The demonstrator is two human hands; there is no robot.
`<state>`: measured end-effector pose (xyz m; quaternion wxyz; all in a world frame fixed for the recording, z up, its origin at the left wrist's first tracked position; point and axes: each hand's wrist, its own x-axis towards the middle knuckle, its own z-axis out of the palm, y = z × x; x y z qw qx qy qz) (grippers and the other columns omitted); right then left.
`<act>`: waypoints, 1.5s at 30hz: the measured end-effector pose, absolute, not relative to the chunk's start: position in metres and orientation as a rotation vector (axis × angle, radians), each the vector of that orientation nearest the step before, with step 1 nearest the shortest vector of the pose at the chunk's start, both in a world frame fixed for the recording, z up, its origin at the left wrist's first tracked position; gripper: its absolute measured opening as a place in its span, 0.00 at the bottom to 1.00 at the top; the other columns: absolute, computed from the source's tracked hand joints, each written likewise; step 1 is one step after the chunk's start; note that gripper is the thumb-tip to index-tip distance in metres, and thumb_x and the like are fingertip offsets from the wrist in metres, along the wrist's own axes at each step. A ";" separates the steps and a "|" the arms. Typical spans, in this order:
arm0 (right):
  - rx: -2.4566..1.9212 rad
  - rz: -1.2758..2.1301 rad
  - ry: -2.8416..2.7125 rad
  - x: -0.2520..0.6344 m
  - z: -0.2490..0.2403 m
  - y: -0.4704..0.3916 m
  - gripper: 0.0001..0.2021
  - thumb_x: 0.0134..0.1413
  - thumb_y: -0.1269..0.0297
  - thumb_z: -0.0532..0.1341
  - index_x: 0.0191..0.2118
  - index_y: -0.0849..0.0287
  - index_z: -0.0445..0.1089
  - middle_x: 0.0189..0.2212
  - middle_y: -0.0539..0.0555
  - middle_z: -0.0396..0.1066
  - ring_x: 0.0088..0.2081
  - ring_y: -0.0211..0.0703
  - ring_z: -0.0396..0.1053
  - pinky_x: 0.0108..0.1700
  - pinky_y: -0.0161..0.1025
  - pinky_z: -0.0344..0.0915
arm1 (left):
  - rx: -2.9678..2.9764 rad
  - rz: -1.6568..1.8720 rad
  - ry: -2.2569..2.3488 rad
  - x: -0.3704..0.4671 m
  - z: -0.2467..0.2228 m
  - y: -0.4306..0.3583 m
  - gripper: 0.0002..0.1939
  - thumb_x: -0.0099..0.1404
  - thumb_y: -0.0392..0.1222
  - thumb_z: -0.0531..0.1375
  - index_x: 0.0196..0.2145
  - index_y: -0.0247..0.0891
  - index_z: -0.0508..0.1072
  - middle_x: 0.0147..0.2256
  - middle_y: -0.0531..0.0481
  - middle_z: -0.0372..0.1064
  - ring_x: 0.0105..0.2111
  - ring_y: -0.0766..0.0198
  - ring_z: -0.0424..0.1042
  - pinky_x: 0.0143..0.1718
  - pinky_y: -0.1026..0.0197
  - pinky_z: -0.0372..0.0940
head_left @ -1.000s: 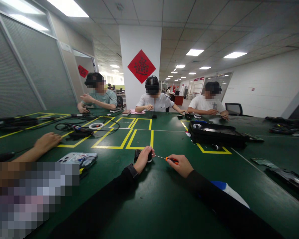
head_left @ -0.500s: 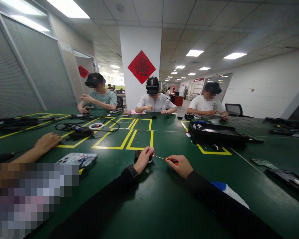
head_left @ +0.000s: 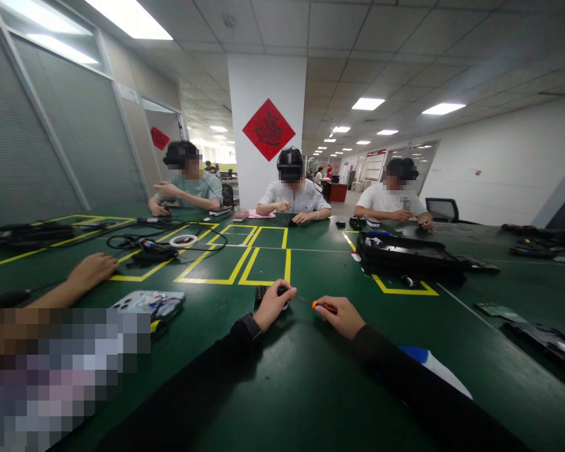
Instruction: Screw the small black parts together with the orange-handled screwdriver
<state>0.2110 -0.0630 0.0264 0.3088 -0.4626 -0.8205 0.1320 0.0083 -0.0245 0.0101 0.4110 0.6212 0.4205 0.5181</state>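
My left hand [head_left: 274,304] is closed round a small black part [head_left: 260,295] on the green table, just below the yellow tape marks. Fingers and thumb come together at its right side, hiding much of the part. In my right hand [head_left: 343,315] is a screwdriver with an orange and black handle [head_left: 326,307]. Its thin shaft points left toward my left fingertips; the exact spot of the tip is hard to make out.
A neighbour's hand [head_left: 93,270] rests at the left, near a grey case with wires [head_left: 153,302]. Cables [head_left: 145,246] lie beyond it. A large black tray [head_left: 409,254] stands at the right. Three people sit across the table. A blue and white object [head_left: 440,370] lies beside my right sleeve.
The view has shifted slightly. Both of my hands keep nearly the same places and grips. Across the table, the middle person's hand has moved left, closer to the other hand.
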 end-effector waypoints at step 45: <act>-1.155 0.428 -2.112 0.210 0.026 -0.063 0.13 0.52 0.59 0.52 0.29 0.62 0.69 0.23 0.51 0.68 0.24 0.35 0.62 0.28 0.31 0.56 | 1.339 1.201 0.750 0.014 0.006 -0.029 0.15 0.58 0.53 0.51 0.31 0.37 0.60 0.19 0.56 0.62 0.16 0.70 0.64 0.19 0.67 0.60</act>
